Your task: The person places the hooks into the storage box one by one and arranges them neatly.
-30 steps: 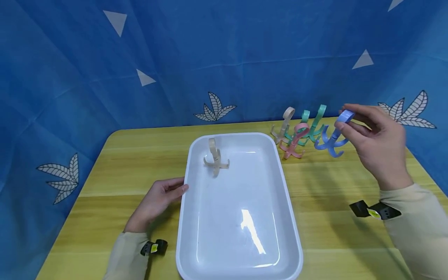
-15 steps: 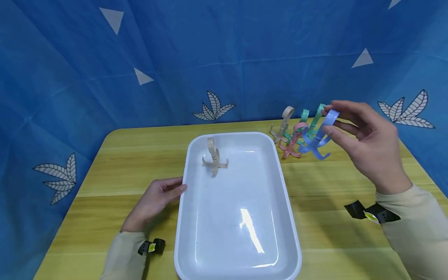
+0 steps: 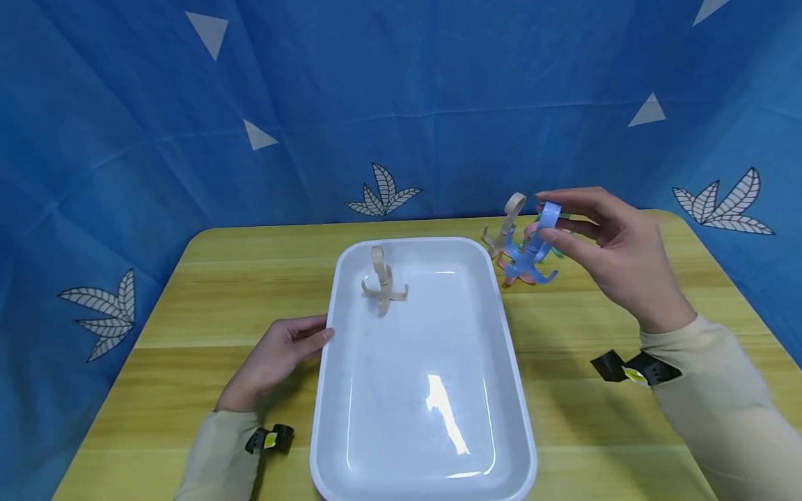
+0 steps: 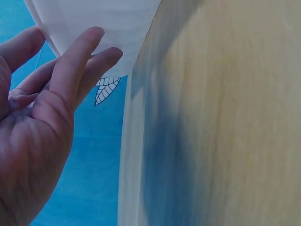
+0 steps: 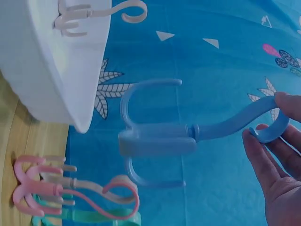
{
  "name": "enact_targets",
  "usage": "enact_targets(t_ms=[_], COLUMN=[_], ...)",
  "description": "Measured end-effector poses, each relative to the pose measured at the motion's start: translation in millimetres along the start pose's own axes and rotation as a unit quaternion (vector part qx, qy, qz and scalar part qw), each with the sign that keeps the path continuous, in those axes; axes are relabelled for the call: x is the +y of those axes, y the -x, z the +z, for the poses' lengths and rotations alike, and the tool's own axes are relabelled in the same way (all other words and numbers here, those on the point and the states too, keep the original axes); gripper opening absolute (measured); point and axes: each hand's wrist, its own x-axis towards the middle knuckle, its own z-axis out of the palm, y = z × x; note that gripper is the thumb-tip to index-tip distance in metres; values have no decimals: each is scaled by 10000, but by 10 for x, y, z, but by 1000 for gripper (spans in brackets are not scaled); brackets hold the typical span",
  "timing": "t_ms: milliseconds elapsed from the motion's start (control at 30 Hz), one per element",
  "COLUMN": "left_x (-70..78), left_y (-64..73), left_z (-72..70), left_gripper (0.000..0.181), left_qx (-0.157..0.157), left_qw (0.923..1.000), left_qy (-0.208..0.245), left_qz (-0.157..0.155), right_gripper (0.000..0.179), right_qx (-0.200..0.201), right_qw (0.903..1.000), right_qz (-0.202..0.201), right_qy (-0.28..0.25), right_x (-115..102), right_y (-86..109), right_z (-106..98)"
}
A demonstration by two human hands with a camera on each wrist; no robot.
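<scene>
My right hand (image 3: 617, 247) pinches the curved top of a blue four-pronged hanging hook (image 5: 160, 139), prongs hanging down. In the head view it overlaps the other hooks, and the right wrist view shows it in the air, apart from them. My left hand (image 3: 282, 355) holds the left rim of a white tray (image 3: 426, 362), thumb on the rim and fingers along the outer wall (image 4: 84, 61). Inside the tray, near its far left corner, a beige hook (image 3: 385, 282) stands on its prongs.
Beyond the tray's far right corner stand a beige hook (image 3: 509, 219), a pink hook (image 5: 40, 188) and green hooks (image 5: 89, 215), partly hidden in the head view. The wooden table (image 3: 250, 264) ends against a blue patterned curtain (image 3: 301, 90).
My right hand has carried the blue hook leftward, from the right of the standing hooks to in front of them. My left hand and the tray have stayed put.
</scene>
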Motion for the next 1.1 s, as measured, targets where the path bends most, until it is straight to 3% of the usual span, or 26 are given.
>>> enact_targets(t_ms=[400,733,1100], left_x=[2,3,7], left_y=[14,-1,7], left_z=[-33,-16,-3], left_gripper=[50,51,49], left_qx=[86,-88,-49], left_qw=[9999,10000,10000], left_qy=[-61,3,-47], left_qz=[-54,-46,0], right_gripper=[33,33,34], right_qx=[-726,-1227,-1697], right_qw=[9966,9901,9825], right_qz=[-1,356,545], right_qy=[-379,-585,-544], right_x=[83,173,259], right_y=[-244,-273,-284], right_z=[239,387,571])
